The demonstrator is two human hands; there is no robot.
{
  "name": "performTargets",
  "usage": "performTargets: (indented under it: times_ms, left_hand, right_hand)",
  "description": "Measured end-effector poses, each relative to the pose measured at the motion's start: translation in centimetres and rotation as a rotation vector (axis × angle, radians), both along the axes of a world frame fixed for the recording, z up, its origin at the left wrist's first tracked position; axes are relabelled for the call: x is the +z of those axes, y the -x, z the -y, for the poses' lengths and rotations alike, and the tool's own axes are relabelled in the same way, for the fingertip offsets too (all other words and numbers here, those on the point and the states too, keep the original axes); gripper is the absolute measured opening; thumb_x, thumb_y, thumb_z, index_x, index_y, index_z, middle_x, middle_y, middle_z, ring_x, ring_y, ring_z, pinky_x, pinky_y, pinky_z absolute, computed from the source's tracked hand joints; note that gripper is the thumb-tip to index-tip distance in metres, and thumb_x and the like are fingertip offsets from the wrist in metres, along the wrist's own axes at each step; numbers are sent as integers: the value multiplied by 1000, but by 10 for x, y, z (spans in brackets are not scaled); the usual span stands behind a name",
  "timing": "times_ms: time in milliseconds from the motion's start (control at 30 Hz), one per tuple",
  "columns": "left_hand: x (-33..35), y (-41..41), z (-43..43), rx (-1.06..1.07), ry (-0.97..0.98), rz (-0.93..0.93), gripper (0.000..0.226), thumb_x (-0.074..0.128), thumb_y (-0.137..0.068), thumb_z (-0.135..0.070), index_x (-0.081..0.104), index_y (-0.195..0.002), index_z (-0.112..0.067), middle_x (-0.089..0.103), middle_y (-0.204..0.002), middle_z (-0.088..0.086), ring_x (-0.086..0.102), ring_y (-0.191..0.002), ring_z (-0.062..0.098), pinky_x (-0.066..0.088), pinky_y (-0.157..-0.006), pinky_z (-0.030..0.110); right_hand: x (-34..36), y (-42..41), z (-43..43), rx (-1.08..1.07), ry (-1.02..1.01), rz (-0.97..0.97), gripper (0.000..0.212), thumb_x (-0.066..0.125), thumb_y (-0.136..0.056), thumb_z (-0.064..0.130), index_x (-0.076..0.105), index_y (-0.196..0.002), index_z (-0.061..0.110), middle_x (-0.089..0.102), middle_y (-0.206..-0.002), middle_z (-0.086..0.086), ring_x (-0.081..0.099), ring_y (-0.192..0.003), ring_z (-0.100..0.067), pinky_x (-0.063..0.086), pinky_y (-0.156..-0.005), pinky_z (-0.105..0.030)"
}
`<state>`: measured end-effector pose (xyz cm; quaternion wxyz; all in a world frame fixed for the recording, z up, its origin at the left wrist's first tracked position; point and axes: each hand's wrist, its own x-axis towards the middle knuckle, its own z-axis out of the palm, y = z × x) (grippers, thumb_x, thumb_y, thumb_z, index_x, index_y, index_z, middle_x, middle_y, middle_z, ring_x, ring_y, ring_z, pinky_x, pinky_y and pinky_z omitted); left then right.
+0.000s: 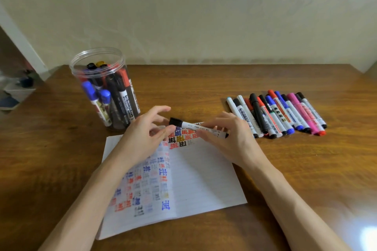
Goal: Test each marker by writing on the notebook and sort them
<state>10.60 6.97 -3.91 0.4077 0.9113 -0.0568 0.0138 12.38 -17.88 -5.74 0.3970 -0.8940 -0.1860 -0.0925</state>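
near: notebook [204, 179] open on counter [295, 169] | mid, over its far edge: marker [199, 126] pinched at barrel by right hand [230, 138] fingers [205, 134]; left hand [144, 138] fingers [161, 109] loosely curled at the black cap [175, 121], grip cannot be told | far: row of markers [279, 114] right; jar [106, 87] of markers left

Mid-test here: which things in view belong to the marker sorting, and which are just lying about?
Job: marker held in right hand, left hand at its cap; notebook; jar of markers; row of markers on the table.
Lying about: blurred items at far left.
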Motion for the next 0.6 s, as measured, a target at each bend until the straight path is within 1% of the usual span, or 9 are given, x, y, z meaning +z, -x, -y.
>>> performTargets:
  times_ms: [67,133,167,233,300,367,467,534,600]
  left_hand:
    - [7,-5,0,-32,-84,-75,62,67,-94,-44,40,-150,-41,60,-130,-20,63,-109,-1,54,-83,23]
    - [14,-10,6,-26,-161,-116,60,64,-95,-47,40,-150,-40,62,-131,-16,62,-111,2,56,-91,32]
    - [17,-13,11,-10,-185,-111,55,61,-97,-48,42,-149,-39,61,-132,-15,61,-111,4,56,-92,34]
    - [20,-18,29,31,-201,-69,47,56,-101,-46,47,-146,-35,61,-132,-12,59,-108,6,53,-85,30]
    - [20,-25,50,39,-175,-15,43,55,-102,-44,50,-143,-33,63,-128,-11,61,-105,6,51,-78,27]
    - [18,-32,70,15,-95,41,38,57,-102,-43,55,-139,-33,66,-122,-12,64,-100,5,53,-76,25]
    - [9,-43,94,-59,43,97,30,60,-102,-39,61,-131,-32,69,-112,-11,68,-93,5,51,-72,19]
    - [0,-49,102,-105,102,92,29,60,-101,-39,63,-129,-31,70,-112,-11,69,-94,6,51,-73,16]
    - [-8,-51,105,-112,120,89,29,60,-101,-39,64,-128,-30,69,-113,-11,69,-95,5,50,-70,10]
  right_hand:
    - [4,-2,6,-98,-41,-27,29,76,-92,45,80,-116,28,66,-95,16,60,-84,-5,48,-66,-20]
    - [7,-4,12,-211,-100,-71,31,76,-93,41,79,-119,25,65,-95,16,62,-87,-6,54,-68,-22]
    - [8,-5,14,-261,-132,-87,31,76,-93,40,79,-120,23,64,-95,16,63,-87,-7,54,-66,-21]
    - [10,-6,20,-351,-164,-70,30,76,-94,37,78,-121,24,64,-98,13,60,-84,-3,44,-60,-12]
    - [10,-9,25,-426,-179,-32,28,76,-95,38,78,-120,26,66,-104,8,56,-84,-2,39,-61,-12]
    - [8,-14,31,-509,-193,-4,27,77,-94,39,78,-118,26,69,-104,6,58,-84,-5,45,-66,-19]
    - [7,-20,42,-645,-177,46,25,78,-94,39,80,-113,23,73,-98,5,63,-87,-9,56,-76,-30]
    - [5,-22,49,-735,-168,95,21,78,-94,36,81,-106,20,73,-90,5,64,-84,-12,56,-75,-34]
    - [4,-25,56,-839,-164,118,20,75,-94,38,81,-101,19,72,-84,5,65,-80,-13,56,-73,-36]
